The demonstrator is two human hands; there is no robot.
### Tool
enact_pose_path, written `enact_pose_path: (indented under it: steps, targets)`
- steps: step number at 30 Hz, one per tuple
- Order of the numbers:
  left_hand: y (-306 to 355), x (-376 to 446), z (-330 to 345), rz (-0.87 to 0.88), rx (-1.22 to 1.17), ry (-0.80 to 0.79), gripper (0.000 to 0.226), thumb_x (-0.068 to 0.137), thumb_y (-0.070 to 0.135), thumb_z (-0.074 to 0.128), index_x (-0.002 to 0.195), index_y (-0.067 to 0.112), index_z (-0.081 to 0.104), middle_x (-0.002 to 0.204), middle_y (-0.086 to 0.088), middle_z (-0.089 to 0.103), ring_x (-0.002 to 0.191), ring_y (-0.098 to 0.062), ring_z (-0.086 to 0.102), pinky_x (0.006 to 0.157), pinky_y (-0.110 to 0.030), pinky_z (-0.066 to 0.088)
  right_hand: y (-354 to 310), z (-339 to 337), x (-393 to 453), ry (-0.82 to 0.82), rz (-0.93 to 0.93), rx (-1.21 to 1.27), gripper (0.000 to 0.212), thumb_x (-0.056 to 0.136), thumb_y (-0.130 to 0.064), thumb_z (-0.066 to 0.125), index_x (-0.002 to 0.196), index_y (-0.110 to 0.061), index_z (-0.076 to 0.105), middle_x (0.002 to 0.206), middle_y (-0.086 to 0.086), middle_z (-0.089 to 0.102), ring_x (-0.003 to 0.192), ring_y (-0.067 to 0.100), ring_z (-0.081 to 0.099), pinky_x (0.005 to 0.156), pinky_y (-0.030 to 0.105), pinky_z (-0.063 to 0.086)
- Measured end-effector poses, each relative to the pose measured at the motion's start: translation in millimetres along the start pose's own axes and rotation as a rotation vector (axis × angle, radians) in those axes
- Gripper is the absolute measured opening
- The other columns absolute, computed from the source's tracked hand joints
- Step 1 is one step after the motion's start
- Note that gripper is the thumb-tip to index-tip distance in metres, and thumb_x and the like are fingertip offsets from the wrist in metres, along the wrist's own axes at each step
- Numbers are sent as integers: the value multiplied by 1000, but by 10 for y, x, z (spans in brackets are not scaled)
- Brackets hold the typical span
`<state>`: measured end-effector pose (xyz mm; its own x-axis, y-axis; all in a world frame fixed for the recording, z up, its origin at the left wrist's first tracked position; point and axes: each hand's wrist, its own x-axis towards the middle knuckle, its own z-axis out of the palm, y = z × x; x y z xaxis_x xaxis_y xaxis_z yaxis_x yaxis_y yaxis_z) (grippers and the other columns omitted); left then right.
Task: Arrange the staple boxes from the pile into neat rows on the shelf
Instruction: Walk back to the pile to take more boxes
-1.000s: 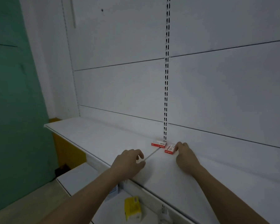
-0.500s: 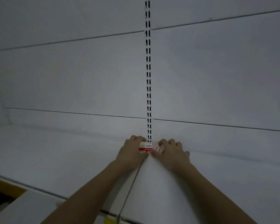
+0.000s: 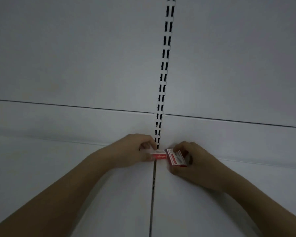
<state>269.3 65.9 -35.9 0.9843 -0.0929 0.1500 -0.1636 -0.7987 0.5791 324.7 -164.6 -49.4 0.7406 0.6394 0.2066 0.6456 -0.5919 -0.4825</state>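
Head view, dim light. Both hands are at the back of the white shelf (image 3: 92,177), close under the slotted upright (image 3: 162,93) in the back wall (image 3: 75,57).

Left hand (image 3: 133,151) — fingers curled over the left staple box (image 3: 158,154), thumb at its near side, pinching it. That box lies flat on the shelf, red front face towards the camera, right at the foot of the upright and over the seam (image 3: 153,194) between the two shelf boards.

Right hand (image 3: 193,165) — fingers curled round the right staple box (image 3: 176,158), gripping it at its far and right sides. This box is tilted, its red-and-white printed top turned up towards the camera; whether its underside touches the shelf cannot be told.

The two boxes sit just beside each other, near corners almost touching.
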Motion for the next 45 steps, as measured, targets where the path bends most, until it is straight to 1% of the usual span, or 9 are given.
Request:
enact_pose_path:
  steps: [4, 8, 12, 19, 22, 26, 31, 36, 45]
  targets:
    - [-3, 3, -61, -39, -153, 40, 10, 95, 23, 55, 96, 24, 65, 88, 3, 67, 67, -13, 67, 68, -28, 57, 107, -215, -90, -25, 76, 311, 14, 81, -31, 68, 95, -32, 71, 87, -8, 71, 71, 2, 61, 66, 22, 52]
    - [20, -34, -119, -63, -283, 60, 20, 99, 11, 46, 103, 6, 65, 94, -20, 69, 75, -25, 67, 71, -36, 59, 194, -320, -100, -48, 184, 677, 31, 95, -10, 45, 92, -7, 75, 88, 19, 72, 74, 26, 68, 64, 27, 56]
    - [64, -93, -118, -69, -353, 82, 23, 101, 9, 43, 110, 12, 64, 90, -13, 70, 72, -25, 66, 61, -31, 58, 216, -337, -97, -122, 165, 685, 34, 97, -8, 37, 101, -6, 71, 89, 21, 72, 73, 28, 68, 61, 27, 55]
    - [105, -106, -116, -99, -401, 66, 24, 99, 11, 47, 112, 17, 65, 99, -7, 68, 76, -16, 65, 67, -31, 59, 224, -369, -82, -177, 163, 735, 31, 96, -10, 41, 100, -12, 72, 94, 19, 72, 80, 27, 68, 65, 29, 55]
    - [95, -125, -148, -71, -362, 50, 20, 93, 11, 59, 108, 18, 68, 104, -7, 68, 78, -13, 66, 71, -26, 58, 217, -412, -96, -210, 110, 718, 24, 91, -1, 50, 99, -10, 71, 101, 14, 72, 91, 24, 67, 76, 31, 56]
    - [61, -149, -185, 2, -112, -21, 39, 74, 9, 79, 105, 32, 69, 109, 6, 68, 97, -9, 65, 87, -26, 54, 194, -475, -133, -214, 31, 650, 47, 77, 21, 38, 94, -9, 71, 108, 9, 70, 110, 22, 62, 97, 40, 46]
    - [48, -119, -140, 20, -71, -98, 51, 70, 4, 80, 106, 37, 66, 108, 9, 68, 101, -7, 63, 92, -29, 52, 223, -492, -117, -140, 99, 464, 34, 84, 11, 47, 96, -12, 69, 102, 3, 72, 94, 18, 66, 90, 42, 52]
    - [36, -101, -116, 31, -86, -98, 50, 70, 5, 81, 106, 37, 65, 106, 10, 70, 99, -6, 65, 90, -25, 53, 232, -433, -127, -248, 50, 210, 27, 79, -31, 75, 104, -38, 66, 105, -18, 65, 92, 7, 63, 82, 21, 52]
    - [79, -76, -94, 105, -56, -31, 36, 77, 9, 76, 105, 31, 70, 93, 15, 71, 84, -3, 68, 77, -19, 55, 272, -403, -113, -167, -17, 154, 37, 75, -15, 78, 103, -37, 66, 102, -17, 67, 92, 5, 62, 74, 14, 51]
